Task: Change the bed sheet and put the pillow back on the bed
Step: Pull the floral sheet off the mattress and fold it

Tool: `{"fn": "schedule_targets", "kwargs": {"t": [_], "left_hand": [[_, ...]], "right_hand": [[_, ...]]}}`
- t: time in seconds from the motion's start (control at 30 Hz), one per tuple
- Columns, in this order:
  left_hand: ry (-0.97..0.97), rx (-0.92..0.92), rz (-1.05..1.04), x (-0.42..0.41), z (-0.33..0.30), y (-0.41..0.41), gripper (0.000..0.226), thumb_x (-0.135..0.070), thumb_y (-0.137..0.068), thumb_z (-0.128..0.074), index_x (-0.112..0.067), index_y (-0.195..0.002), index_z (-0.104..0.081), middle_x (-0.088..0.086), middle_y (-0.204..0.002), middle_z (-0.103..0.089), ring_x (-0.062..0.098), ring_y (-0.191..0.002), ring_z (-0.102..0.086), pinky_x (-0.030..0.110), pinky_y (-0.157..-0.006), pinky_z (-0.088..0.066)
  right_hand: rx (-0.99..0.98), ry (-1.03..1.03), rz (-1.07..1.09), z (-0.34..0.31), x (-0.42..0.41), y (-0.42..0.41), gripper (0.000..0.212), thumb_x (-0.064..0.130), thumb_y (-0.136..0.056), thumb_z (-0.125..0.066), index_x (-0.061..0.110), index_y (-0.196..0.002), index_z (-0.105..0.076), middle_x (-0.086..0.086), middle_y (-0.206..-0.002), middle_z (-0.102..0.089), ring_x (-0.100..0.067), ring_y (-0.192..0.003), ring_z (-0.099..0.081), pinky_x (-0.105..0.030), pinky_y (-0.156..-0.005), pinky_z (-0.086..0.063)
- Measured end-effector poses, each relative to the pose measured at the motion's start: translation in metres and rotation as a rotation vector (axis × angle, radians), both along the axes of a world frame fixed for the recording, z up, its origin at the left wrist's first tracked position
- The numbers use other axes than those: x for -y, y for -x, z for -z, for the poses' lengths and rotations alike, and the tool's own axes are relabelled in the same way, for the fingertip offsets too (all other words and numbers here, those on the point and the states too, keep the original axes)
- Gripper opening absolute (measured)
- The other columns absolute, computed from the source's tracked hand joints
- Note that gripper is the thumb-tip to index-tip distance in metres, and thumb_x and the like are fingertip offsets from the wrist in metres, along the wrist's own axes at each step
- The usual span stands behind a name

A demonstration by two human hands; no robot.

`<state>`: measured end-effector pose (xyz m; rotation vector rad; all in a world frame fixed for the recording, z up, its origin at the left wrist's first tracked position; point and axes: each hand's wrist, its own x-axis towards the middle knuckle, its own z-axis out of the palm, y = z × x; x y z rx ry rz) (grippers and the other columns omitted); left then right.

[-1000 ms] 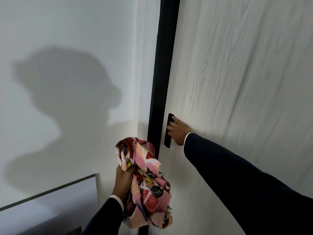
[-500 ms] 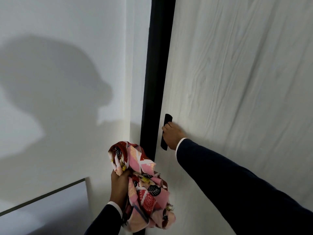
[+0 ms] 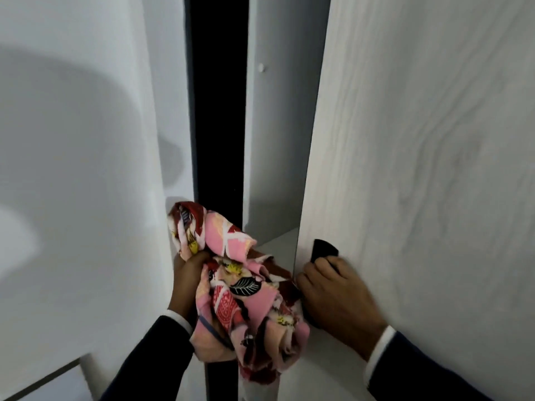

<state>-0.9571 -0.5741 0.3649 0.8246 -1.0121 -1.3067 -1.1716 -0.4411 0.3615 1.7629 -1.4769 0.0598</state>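
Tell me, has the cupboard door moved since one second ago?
Yes. The cupboard door has swung open, away from the black frame strip, exposing the shelf inside.

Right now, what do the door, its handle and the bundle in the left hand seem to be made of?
Door: probably laminated board with matte pale wood grain; the streaks look printed.
Handle: matte black, plastic or coated metal; unclear.
Bundle: thin woven cloth, printed pink, red and black; it crumples in soft folds.

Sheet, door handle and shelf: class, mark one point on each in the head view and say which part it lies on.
Sheet [image 3: 240, 290]: head view, on the black leaf print mid-bundle.
Door handle [image 3: 324, 248]: head view, on its black top above the fingers.
Shelf [image 3: 279, 246]: head view, on its pale board inside the cupboard.
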Motion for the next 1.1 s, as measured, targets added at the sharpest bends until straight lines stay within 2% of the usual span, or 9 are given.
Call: {"fn": "schedule_targets", "kwargs": {"t": [0.17, 0.3, 0.53, 0.63, 0.77, 0.83, 0.97, 1.03, 1.1], "left_hand": [[0.094, 0.063, 0.032, 0.03, -0.018, 0.035, 0.035, 0.015, -0.086, -0.052, -0.003, -0.114, -0.064, -0.003, -0.085, -0.069, -0.006, -0.063, -0.066, 0.011, -0.055, -0.05], [0.128, 0.083, 0.216, 0.039, -0.021, 0.071, 0.03, 0.014, -0.088, -0.051, -0.008, -0.103, -0.065, -0.015, -0.07, -0.073, -0.003, -0.066, -0.069, 0.012, -0.058, -0.051], [0.1, 0.099, 0.459, 0.034, -0.026, 0.133, 0.029, 0.012, -0.086, -0.051, -0.007, -0.099, -0.068, -0.002, -0.074, -0.073, 0.01, -0.067, -0.071, 0.017, -0.054, -0.052], [0.053, 0.047, 0.613, 0.025, -0.027, 0.16, 0.041, 0.014, -0.083, -0.054, -0.004, -0.116, -0.067, 0.008, -0.092, -0.075, 0.023, -0.08, -0.074, 0.025, -0.06, -0.056], [0.084, 0.038, 0.607, 0.036, -0.026, 0.19, 0.053, 0.012, -0.082, -0.053, -0.011, -0.128, -0.064, 0.009, -0.111, -0.074, 0.023, -0.098, -0.073, 0.033, -0.077, -0.06], [0.05, 0.015, 0.615, 0.041, -0.034, 0.202, 0.05, 0.006, -0.079, -0.057, -0.011, -0.126, -0.063, 0.013, -0.113, -0.073, 0.031, -0.104, -0.071, 0.041, -0.085, -0.059], [0.018, 0.005, 0.912, 0.037, -0.042, 0.23, 0.017, -0.028, -0.094, -0.059, -0.018, -0.104, -0.07, 0.005, -0.09, -0.074, 0.023, -0.082, -0.071, 0.035, -0.071, -0.057], [0.226, 0.216, 0.986, 0.034, -0.032, 0.237, 0.025, -0.045, -0.099, -0.049, -0.031, -0.108, -0.068, -0.004, -0.103, -0.073, 0.01, -0.087, -0.069, 0.032, -0.078, -0.054], [0.613, 0.563, 0.883, 0.048, -0.006, 0.243, 0.036, -0.046, -0.098, -0.046, -0.028, -0.126, -0.06, -0.001, -0.131, -0.061, 0.012, -0.117, -0.059, 0.037, -0.102, -0.045]], "right_hand": [[-0.104, 0.036, 0.051, -0.006, -0.027, 0.015, 0.018, 0.015, -0.081, -0.063, 0.017, -0.099, -0.059, -0.007, -0.101, -0.057, -0.028, -0.089, -0.055, -0.042, -0.087, -0.036], [-0.154, 0.113, 0.143, -0.011, -0.042, 0.017, 0.037, 0.008, -0.103, -0.025, 0.017, -0.094, -0.059, -0.005, -0.093, -0.057, -0.026, -0.083, -0.051, -0.039, -0.079, -0.035], [-0.124, 0.113, 0.27, -0.008, -0.062, 0.019, 0.024, 0.022, -0.101, -0.041, 0.015, -0.104, -0.064, -0.005, -0.093, -0.059, -0.026, -0.08, -0.054, -0.038, -0.074, -0.034], [0.189, 0.005, 0.362, 0.008, -0.058, 0.008, 0.067, 0.054, -0.093, -0.052, 0.008, -0.142, -0.048, -0.015, -0.134, -0.057, -0.033, -0.11, -0.059, -0.044, -0.094, -0.043], [1.152, -0.091, 0.235, 0.03, -0.03, 0.001, 0.139, 0.069, -0.056, -0.084, 0.025, -0.16, -0.003, 0.003, -0.166, -0.019, -0.018, -0.151, -0.026, -0.043, -0.12, -0.03], [1.477, 0.063, 0.068, 0.038, -0.012, 0.012, 0.134, 0.046, -0.054, -0.096, 0.03, -0.159, -0.014, 0.011, -0.159, -0.034, -0.011, -0.145, -0.036, -0.039, -0.119, -0.034], [1.755, 0.546, 0.115, 0.033, 0.013, 0.05, 0.065, 0.008, -0.085, -0.07, 0.032, -0.14, -0.044, 0.01, -0.133, -0.059, -0.011, -0.121, -0.059, -0.01, -0.095, -0.043], [1.859, 0.695, 0.231, 0.043, 0.022, 0.077, 0.051, 0.021, -0.081, -0.078, 0.025, -0.126, -0.055, 0.009, -0.125, -0.062, -0.016, -0.118, -0.062, -0.014, -0.093, -0.045], [1.811, 0.724, 0.419, 0.062, 0.023, 0.098, 0.086, 0.047, -0.064, -0.088, 0.024, -0.137, -0.05, 0.002, -0.137, -0.057, -0.021, -0.129, -0.055, -0.029, -0.108, -0.043]]}}
